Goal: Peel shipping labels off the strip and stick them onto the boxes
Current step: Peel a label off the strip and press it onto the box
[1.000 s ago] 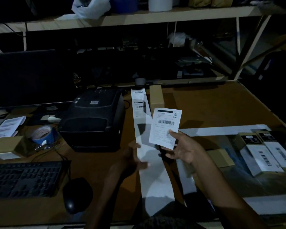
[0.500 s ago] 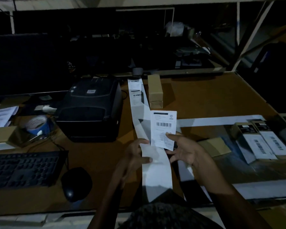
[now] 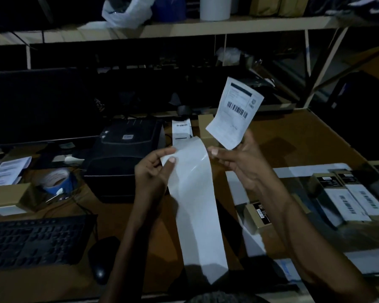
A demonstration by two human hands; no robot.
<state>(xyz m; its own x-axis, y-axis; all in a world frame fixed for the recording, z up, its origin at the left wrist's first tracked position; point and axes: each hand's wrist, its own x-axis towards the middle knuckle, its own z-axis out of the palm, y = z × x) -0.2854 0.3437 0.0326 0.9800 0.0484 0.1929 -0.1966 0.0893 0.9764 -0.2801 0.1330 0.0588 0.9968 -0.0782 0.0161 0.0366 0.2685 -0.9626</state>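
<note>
Label (image 3: 235,112) print blurred; possibly unreadable barcode text.

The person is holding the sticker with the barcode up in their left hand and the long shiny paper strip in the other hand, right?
Not quite. The head view shows the barcode label held up by the right hand, not the left. The left hand pinches the long shiny strip.

White barcoded label (image 3: 234,114), glossy white strip (image 3: 195,193), black printer (image 3: 125,158)
</note>
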